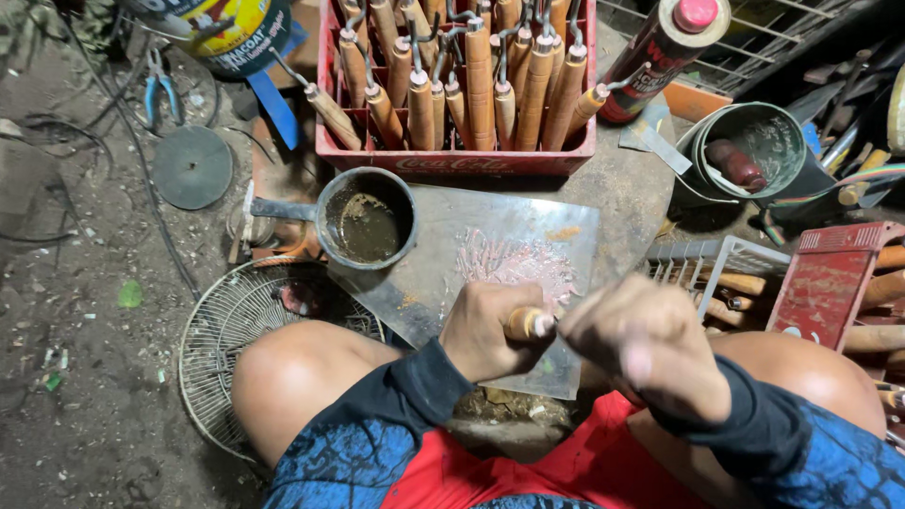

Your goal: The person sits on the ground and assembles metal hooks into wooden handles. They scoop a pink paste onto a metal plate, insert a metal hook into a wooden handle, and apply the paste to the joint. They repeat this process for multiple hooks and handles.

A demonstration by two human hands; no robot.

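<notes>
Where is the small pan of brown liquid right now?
In the head view, the pan sits left of centre on the metal sheet's corner, just below the red crate and above the wire fan guard.

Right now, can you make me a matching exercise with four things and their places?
Things:
1. red plastic crate of wooden handles
2. dark metal pan with brown liquid
3. round wire fan guard
4. wooden handle

Places:
A. in the left hand
B. beside the left knee
C. at the top, behind the metal sheet
D. on the sheet's left corner

Pairs: 1-C, 2-D, 3-B, 4-A
</notes>
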